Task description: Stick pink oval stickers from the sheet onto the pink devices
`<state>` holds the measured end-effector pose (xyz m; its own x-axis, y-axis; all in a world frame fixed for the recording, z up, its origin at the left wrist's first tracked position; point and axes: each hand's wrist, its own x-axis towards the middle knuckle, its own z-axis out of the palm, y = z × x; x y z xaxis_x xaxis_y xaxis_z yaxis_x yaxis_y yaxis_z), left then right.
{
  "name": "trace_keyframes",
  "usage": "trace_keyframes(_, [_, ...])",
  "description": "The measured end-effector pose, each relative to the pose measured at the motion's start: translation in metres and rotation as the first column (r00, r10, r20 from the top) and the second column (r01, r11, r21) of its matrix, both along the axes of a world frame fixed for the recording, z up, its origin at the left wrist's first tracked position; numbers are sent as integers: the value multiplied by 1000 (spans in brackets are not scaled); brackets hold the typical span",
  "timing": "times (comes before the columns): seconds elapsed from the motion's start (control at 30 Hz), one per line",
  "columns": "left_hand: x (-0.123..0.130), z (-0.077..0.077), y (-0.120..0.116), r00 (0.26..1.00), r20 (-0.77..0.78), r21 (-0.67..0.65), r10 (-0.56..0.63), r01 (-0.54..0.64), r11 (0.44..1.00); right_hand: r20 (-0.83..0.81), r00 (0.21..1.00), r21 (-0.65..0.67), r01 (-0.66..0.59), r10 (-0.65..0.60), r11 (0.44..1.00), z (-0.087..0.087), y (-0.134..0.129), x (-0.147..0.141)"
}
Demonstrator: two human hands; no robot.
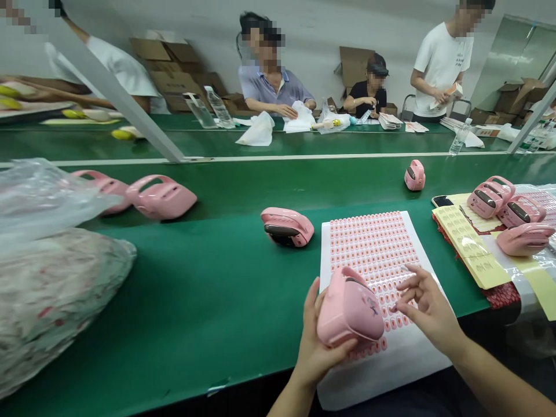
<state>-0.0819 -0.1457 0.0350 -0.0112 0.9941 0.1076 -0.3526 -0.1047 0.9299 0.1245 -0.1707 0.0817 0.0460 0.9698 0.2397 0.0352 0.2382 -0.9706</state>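
Grasped in the left hand point(313, 347) above a white sheet point(384, 373) of pink oval stickers point(369, 234), the rounded pink plastic device point(347, 315) turns its printed face rightward to the nearby right hand point(423, 307), fingers curled, whether pinching anything I cannot tell.

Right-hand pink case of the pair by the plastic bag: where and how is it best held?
Probably the raised handle, from above and the picture's right; it arches clear of the body, while another pink case crowds the left.
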Motion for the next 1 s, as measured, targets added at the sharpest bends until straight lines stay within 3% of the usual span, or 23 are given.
trace_keyframes(0.1, [-6,6,0,911,-411,228,-37,141,963,-81,976,-87,-211,204,974,37,19,-4])
trace_keyframes(0.2, [-7,9,2,793,-609,403,-8,318,858,-35,937,-134,-348,347,928,56,29,-13])
trace_keyframes(0.33, [-10,21,5,689,-724,420,-25,470,776,40,923,-177,-371,383,912,64,34,-23])
trace_keyframes(0.53, [-10,32,6,667,-745,444,-17,515,733,116,884,-209,-423,452,882,68,33,-24])
trace_keyframes(0.7, [-9,32,7,648,-761,440,-14,533,723,251,870,-141,-402,425,905,66,30,-23])
trace_keyframes(0.83, [-10,31,7,656,-755,446,-17,532,720,441,840,90,-392,316,916,58,28,-23])
trace_keyframes(0.9, [-10,31,7,657,-754,440,-19,526,728,548,810,226,-385,210,895,53,26,-23])
trace_keyframes(1.0, [-9,32,7,674,-739,469,-2,516,717,659,751,415,-396,29,819,48,20,-23])
